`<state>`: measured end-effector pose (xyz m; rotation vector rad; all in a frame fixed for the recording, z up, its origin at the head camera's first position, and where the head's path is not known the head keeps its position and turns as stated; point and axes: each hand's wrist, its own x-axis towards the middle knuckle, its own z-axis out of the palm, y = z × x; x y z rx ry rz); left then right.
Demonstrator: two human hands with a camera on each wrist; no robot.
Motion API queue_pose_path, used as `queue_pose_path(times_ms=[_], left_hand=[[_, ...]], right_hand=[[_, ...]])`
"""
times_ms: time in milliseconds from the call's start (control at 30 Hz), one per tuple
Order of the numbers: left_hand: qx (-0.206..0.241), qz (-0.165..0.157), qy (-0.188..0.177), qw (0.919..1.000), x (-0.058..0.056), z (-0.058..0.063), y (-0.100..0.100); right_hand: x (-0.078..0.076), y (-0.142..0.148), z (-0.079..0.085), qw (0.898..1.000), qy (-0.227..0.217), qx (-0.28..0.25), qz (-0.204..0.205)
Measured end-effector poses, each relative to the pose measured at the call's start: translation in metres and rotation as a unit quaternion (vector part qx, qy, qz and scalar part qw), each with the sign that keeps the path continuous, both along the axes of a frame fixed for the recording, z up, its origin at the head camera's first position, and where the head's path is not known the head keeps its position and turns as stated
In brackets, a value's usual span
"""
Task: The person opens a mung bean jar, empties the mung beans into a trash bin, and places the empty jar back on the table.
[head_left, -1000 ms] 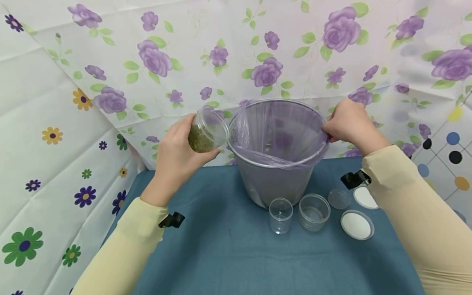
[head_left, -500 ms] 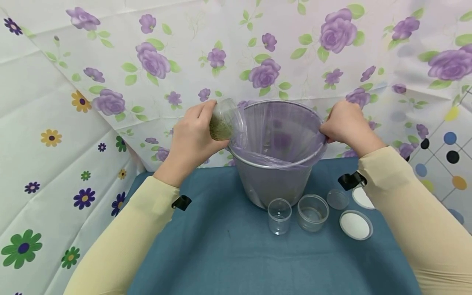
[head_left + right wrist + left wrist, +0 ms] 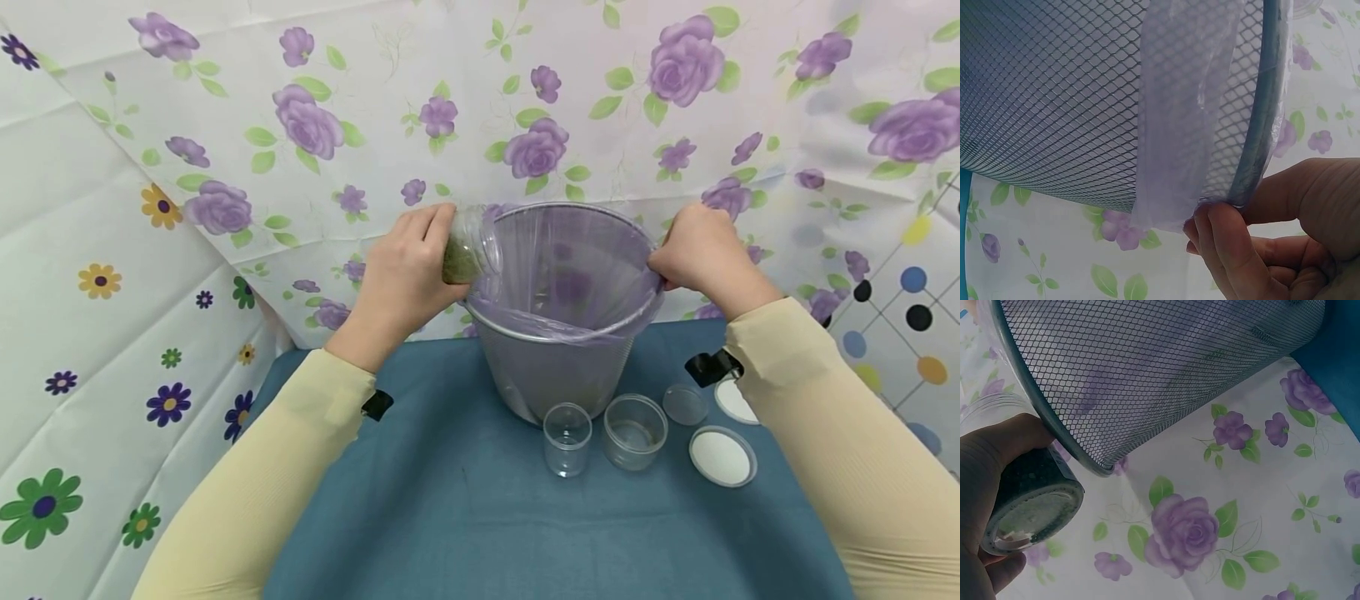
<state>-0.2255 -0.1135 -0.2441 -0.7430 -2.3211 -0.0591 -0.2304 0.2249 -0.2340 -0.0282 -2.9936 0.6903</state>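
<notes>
In the head view my left hand [image 3: 408, 267] grips a clear jar [image 3: 467, 248] tipped sideways at the left rim of a mesh wastebasket [image 3: 555, 371]. Dark green flakes show inside the jar, whose mouth faces the basket's opening. From below, the left wrist view shows the jar's round base [image 3: 1035, 519] beside the basket's rim. A thin purple bin liner [image 3: 577, 267] lines the basket and folds over the rim. My right hand [image 3: 701, 250] pinches the liner and rim at the right side, fingers outside the mesh in the right wrist view.
A tall clear cup [image 3: 567, 442] and a wider clear tub [image 3: 634, 433] stand before the basket. To their right lie a clear lid [image 3: 685, 405] and two white-centred lids, one nearer [image 3: 722, 457]. Blue cloth [image 3: 480, 533] covers the table, and a flowered sheet [image 3: 405, 108] hangs behind.
My left hand has carried the jar rightward to the basket's rim and tipped it further over, its mouth now toward the opening. The right hand keeps its hold on the rim.
</notes>
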Motion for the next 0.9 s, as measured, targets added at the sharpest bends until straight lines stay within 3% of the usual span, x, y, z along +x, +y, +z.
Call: queue_pose_path(times_ms=[467,900], left_hand=[[-0.04,-0.027,0.037,0.9981,0.0001,0.0023,0.0067],[-0.04,-0.038,0.057,0.9969,-0.0005,0.0007,0.0094]], right_hand=[[0.0,0.0002,-0.0004,1.0,0.002,-0.011,-0.001],[0.0001,-0.0003,0.0006,1.0,-0.003,-0.007,-0.002]])
